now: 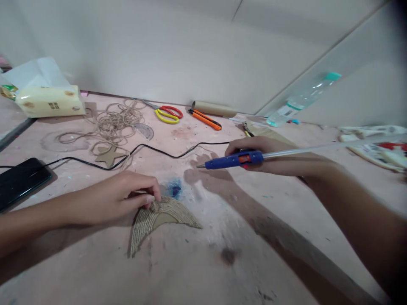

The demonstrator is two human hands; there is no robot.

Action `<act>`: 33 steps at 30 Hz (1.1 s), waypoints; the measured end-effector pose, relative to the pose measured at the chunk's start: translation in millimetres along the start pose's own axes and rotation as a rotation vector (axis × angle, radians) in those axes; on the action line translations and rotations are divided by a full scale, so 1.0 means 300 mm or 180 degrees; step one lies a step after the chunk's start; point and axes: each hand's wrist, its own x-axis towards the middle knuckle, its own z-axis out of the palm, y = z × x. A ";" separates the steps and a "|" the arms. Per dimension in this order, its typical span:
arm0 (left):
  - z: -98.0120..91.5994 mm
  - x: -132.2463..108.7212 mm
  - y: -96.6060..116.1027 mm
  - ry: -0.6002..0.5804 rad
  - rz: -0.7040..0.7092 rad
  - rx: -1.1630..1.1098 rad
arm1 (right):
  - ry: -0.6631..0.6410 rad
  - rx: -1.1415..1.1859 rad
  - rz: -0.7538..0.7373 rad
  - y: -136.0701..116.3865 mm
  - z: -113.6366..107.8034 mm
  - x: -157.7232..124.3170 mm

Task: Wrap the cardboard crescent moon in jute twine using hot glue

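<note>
In the head view, a soft tissue pack [52, 103] at ten o'clock bears dark printed characters on its side, which I cannot read with certainty. At two o'clock, a clear bottle [294, 106] with a green cap carries a small label, also too small for reading. A protractor [144, 131], toward ten o'clock, has fine markings.

From the tissue pack rises a white tissue [38, 74]; what the bottle contains, I cannot tell. A cardboard tube [214, 109] lies at twelve o'clock, beside an orange cutter [205, 120].

The left hand [127, 195], at eight o'clock, has thumb and index finger together at the upper edge of the twine-covered crescent [171, 207]. Whether they are clamped on it or only touch it, I cannot tell. The crescent lies at seven o'clock, its two points spreading from the fingertips toward four and seven o'clock.

The right hand [273, 156], at three o'clock, has its fingers closed around a blue glue gun [229, 160]. Its nozzle points toward nine o'clock, apart from the crescent, and a translucent glue stick [295, 151] comes out behind.
</note>
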 end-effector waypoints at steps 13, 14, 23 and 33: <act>0.024 -0.013 -0.016 0.0018 0.0105 0.0535 | 0.0363 0.1442 -0.0245 -0.023 0.065 -0.006; 0.024 -0.012 -0.014 -0.0014 0.0071 0.0546 | 0.0355 0.1550 -0.0325 -0.033 0.076 -0.009; -0.002 -0.010 -0.008 -0.0385 -0.0223 0.0462 | 0.0112 0.2806 -0.0488 -0.256 0.273 -0.192; 0.068 -0.027 -0.011 -0.0073 -0.0025 0.1025 | 0.0454 0.2726 -0.0507 -0.327 0.300 -0.177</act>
